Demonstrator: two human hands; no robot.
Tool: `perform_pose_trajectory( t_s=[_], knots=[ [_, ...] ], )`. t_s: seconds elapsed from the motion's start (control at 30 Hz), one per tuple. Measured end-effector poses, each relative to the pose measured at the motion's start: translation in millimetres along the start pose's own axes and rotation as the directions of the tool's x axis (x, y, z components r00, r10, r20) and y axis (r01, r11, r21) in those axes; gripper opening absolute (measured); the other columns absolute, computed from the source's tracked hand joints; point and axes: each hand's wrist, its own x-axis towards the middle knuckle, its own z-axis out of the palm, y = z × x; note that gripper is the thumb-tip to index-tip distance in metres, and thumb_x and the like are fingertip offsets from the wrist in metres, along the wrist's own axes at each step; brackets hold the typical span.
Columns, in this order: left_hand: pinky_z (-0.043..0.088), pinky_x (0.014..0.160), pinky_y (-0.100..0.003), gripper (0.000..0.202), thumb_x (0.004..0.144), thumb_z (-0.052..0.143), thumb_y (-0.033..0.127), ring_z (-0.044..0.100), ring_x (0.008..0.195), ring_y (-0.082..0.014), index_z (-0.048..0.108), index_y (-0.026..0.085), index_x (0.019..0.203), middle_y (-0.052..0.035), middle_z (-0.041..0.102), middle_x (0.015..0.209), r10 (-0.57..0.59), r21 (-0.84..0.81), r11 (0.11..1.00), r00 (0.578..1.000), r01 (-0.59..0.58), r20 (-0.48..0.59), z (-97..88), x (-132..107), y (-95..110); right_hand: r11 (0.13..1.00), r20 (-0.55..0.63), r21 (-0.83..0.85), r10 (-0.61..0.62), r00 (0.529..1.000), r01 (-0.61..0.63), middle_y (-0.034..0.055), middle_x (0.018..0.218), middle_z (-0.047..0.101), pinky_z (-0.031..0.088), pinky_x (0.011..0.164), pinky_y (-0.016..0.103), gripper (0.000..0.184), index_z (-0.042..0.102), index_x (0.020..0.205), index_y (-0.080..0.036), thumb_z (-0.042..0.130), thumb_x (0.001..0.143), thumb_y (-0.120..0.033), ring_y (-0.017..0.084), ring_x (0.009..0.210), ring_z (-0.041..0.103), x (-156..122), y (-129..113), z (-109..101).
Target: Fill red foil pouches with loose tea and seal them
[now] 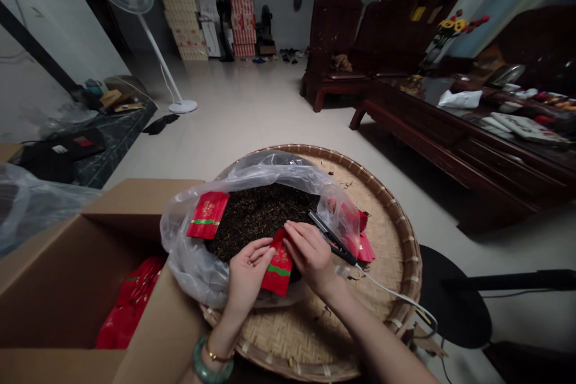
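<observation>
Between my hands is a small red packet (278, 270) with a green stripe, held above a clear plastic bag (189, 276) of dark loose tea leaves (256, 210). My left hand (249, 270) pinches the packet's left edge. At its upper right edge, the fingers of my right hand (312, 252) close on it. Another red packet (208, 215) lies on the bag's left side. A black handheld heat sealer (335, 240), shaped like a hair straightener, rests right of my right hand, its white cord trailing off to the right.
The bag sits on a round woven bamboo tray (382, 210) with more red packets (365, 249) at its right. An open cardboard box (148, 306) at the left holds red packets (130, 306). Beyond are a white standing fan (182, 106) and a dark wooden table (450, 150).
</observation>
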Motion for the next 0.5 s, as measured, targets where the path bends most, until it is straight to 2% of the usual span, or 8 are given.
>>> perform_pose_trajectory(
  t_s=[0.2, 0.3, 0.4, 0.5],
  knots=[
    [0.059, 0.066, -0.027, 0.034, 0.061, 0.074, 0.038, 0.072, 0.072, -0.0214, 0.069, 0.014, 0.085, -0.008, 0.075, 0.079, 0.011, 0.027, 1.0, 1.0, -0.011, 0.003, 0.4, -0.8, -0.2, 1.0, -0.012, 0.023, -0.005, 1.0, 0.005, 0.0115, 0.108, 0.067, 0.052, 0.083, 0.041, 0.036, 0.058, 0.123, -0.024, 0.051, 0.089, -0.014, 0.023, 0.098, 0.06, -2.0, 1.3, 0.9],
    [0.059, 0.064, -0.027, 0.033, 0.064, 0.072, 0.04, 0.071, 0.07, -0.021, 0.069, 0.014, 0.084, -0.0076, 0.075, 0.078, 0.044, 0.057, 0.997, 0.999, -0.044, -0.009, 0.8, -1.3, -2.1, 0.998, -0.041, 0.053, 0.049, 0.998, -0.046, 0.01, 0.104, 0.066, 0.052, 0.081, 0.041, 0.027, 0.065, 0.111, -0.026, 0.051, 0.089, -0.017, 0.022, 0.094, 0.06, -1.5, 0.3, 1.3],
    [0.059, 0.064, -0.027, 0.028, 0.067, 0.07, 0.038, 0.071, 0.07, -0.0202, 0.07, 0.015, 0.083, -0.0071, 0.075, 0.077, 0.098, 0.109, 0.989, 0.995, -0.096, -0.007, 0.0, -1.9, -3.8, 0.991, -0.072, 0.021, 0.134, 0.988, -0.133, 0.0084, 0.088, 0.062, 0.05, 0.072, 0.039, 0.015, 0.07, 0.093, -0.023, 0.057, 0.087, -0.023, 0.021, 0.083, 0.057, 0.5, -0.8, 0.2],
    [0.059, 0.07, -0.028, 0.025, 0.07, 0.068, 0.034, 0.071, 0.075, -0.0202, 0.071, 0.017, 0.087, -0.0065, 0.075, 0.082, 0.164, 0.197, 0.967, 0.986, -0.163, 0.012, -3.9, -1.1, -5.8, 0.987, -0.033, 0.017, 0.159, 0.987, -0.158, 0.0068, 0.078, 0.059, 0.048, 0.065, 0.035, 0.012, 0.07, 0.083, -0.022, 0.058, 0.086, -0.024, 0.02, 0.075, 0.053, 2.6, -0.8, -4.5]
  ],
)
